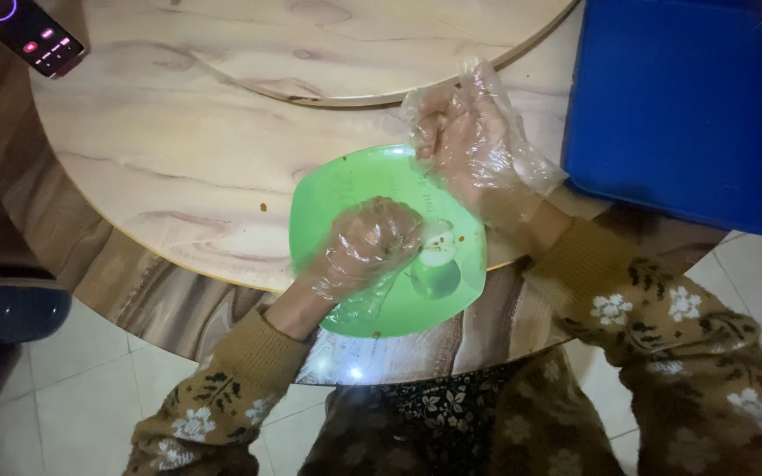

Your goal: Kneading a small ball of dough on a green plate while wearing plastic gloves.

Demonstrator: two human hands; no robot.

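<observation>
From above, the person's head camera looks down on a round wooden table (178, 159) with a raised wooden turntable (328, 44) in its middle. A green square plate (346, 185) sits at the near edge of the table, partly hanging over it toward the person's lap. It carries an apple picture and a few small brown crumbs.

The left hand (368, 242), in a loose clear plastic glove, rests on the middle of the plate with its fingers curled together into a fist; whether anything is held inside the fist cannot be told. The right hand (465, 141), gloved the same way, lies over the far right corner of the plate, fingers bent and close together, and I cannot tell whether it grips the rim or only touches it.

A blue tray (690, 106) lies on the right side of the table, just beside the right wrist. A dark phone (33, 35) with a lit screen lies at the far left edge of the table. Both sleeves are brown knit with white flowers.
</observation>
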